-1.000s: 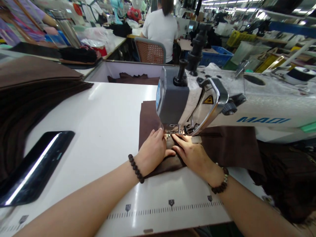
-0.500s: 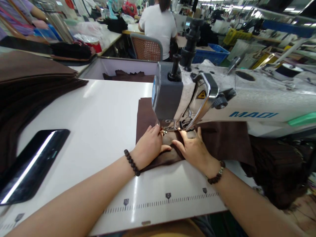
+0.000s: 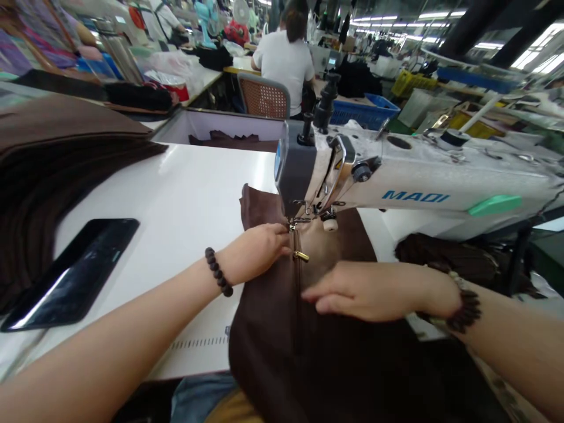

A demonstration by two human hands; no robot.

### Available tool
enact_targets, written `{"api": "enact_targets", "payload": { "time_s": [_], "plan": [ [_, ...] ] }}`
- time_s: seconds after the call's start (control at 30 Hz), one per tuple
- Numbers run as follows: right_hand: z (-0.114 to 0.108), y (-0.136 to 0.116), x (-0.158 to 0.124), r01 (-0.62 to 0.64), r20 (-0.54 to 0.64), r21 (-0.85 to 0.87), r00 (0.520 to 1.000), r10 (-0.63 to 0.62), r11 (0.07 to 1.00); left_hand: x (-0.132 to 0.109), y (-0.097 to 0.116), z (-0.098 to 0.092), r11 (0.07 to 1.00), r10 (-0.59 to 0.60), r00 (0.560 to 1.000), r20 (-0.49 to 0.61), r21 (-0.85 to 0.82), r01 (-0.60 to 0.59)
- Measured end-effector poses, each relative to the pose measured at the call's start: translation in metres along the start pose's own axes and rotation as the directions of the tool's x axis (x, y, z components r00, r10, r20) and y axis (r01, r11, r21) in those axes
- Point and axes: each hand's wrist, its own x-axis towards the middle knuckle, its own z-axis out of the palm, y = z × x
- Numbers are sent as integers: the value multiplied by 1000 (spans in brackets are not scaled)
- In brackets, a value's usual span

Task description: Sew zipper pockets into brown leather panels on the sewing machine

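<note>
Now we see our left hand (image 3: 255, 249) at the needle of a sewing machine (image 3: 414, 188), fingers pressed together on a brown cloth (image 3: 308, 352); whether they pinch it we cannot tell. Our right hand (image 3: 365, 291) lies flat, fingers together, on the cloth beside its zipper (image 3: 298, 282). We judge the zipper's top end is under the needle; stitching along its length is too small to tell. Half a second ago both hands crowded the needle; the cloth has since slid toward us over the table (image 3: 189, 194) edge.

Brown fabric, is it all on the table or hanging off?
Hanging off: the brown fabric drapes over the table's front edge.
</note>
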Motion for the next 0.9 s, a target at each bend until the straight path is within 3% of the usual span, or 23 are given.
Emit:
{"api": "enact_targets", "payload": {
  "time_s": [0.03,0.07,0.13,0.17,0.33,0.67,0.9],
  "plan": [
    [6,6,8,-56,-205,-81,978,38,995,-1,4,4,1000,1,1000,9,0,-1],
    [15,15,16,-137,-394,-157,917,65,978,-1,6,9,1000,3,1000,21,0,-3],
    [34,36,31,-271,-573,-238,814,90,933,-3,8,19,1000,-13,1000,15,3,13],
    [43,47,37,-310,-602,-250,792,104,917,-4,8,23,1000,-25,1000,-1,5,25],
    [67,76,44,-314,-627,-305,777,59,899,-8,7,34,999,-35,998,-48,-5,35],
    [64,87,42,-268,-616,-346,788,-3,899,-6,27,48,993,-78,994,-70,88,84],
    [61,91,40,-239,-603,-363,797,-31,901,-3,36,42,989,-101,991,-87,100,109]
  ]
}}
